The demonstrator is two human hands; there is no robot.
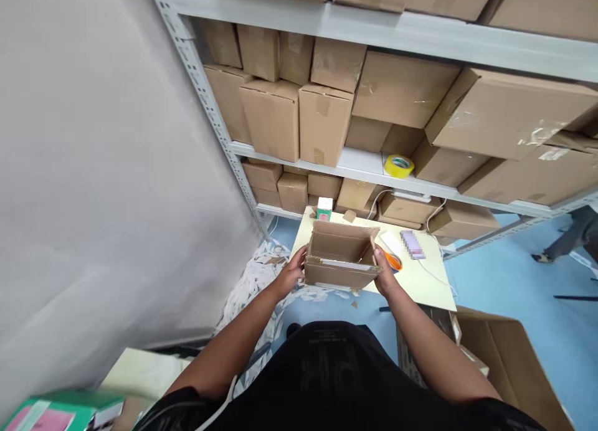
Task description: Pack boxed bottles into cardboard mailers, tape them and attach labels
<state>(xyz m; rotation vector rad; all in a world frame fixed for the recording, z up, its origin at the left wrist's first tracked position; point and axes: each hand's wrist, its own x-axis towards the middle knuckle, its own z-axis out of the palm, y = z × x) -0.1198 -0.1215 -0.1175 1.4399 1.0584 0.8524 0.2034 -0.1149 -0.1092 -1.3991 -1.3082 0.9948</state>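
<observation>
An open cardboard box [343, 275] is held up between both my hands, its top facing me and its inside looking bare. At its left side my left hand [290, 274] grips the wall, fingers against the cardboard. My right hand [384, 272] is closed on the right wall near the corner. Below and behind the box lies a pale yellow table [420, 281]. Beside my right hand on that table is an orange-handled tool [393, 261], partly hidden. A small green and white carton [324, 208] stands behind the box.
Metal shelving [303, 160] full of cardboard boxes rises ahead. A yellow tape roll [398, 165] sits on a shelf. A blurred purple item [413, 245] and cables lie on the table. Paper scraps [252, 281] litter the floor. A large open carton [509, 356] stands at right.
</observation>
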